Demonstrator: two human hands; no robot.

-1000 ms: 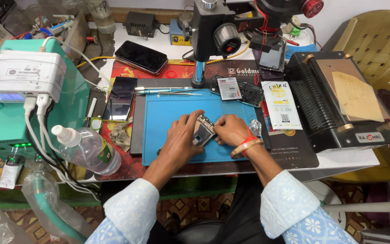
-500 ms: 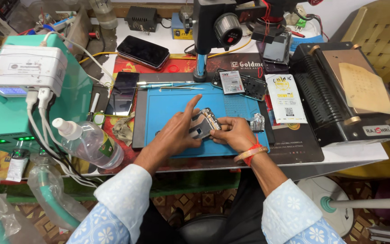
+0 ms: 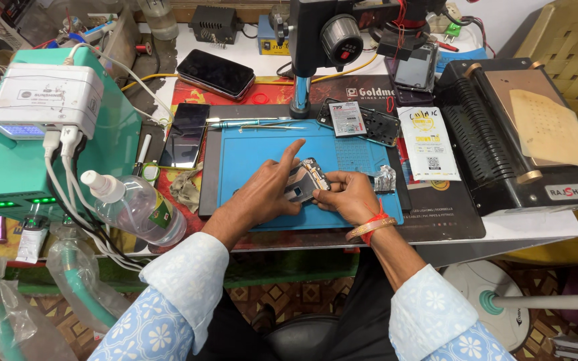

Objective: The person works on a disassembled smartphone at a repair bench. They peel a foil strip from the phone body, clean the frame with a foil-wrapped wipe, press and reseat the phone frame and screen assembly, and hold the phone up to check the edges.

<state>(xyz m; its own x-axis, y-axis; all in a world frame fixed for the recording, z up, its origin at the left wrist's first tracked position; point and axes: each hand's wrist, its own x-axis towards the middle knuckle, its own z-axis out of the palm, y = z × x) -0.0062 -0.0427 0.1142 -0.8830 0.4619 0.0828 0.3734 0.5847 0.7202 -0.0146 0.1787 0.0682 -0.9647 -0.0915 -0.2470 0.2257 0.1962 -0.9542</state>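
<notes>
My left hand (image 3: 265,190) and my right hand (image 3: 349,196) both hold an opened phone body (image 3: 306,179) just above the blue work mat (image 3: 255,150). The left index finger points up and away while the other fingers press on the phone's grey inner side. My right hand grips the phone's right edge; a red and gold thread bangle circles that wrist. A small crumpled foil piece (image 3: 384,179) lies on the mat to the right of my right hand.
Tweezers (image 3: 249,124) lie at the mat's far edge. A dark phone (image 3: 184,136) and a clear spray bottle (image 3: 132,207) sit left. Another phone (image 3: 215,72) lies farther back. A microscope stand (image 3: 300,73), a green machine (image 3: 41,144) and a black laminating machine (image 3: 523,140) surround the mat.
The view has shifted slightly. My left index finger has lifted off the phone and now points upward; both hands stay on the phone over the mat.
</notes>
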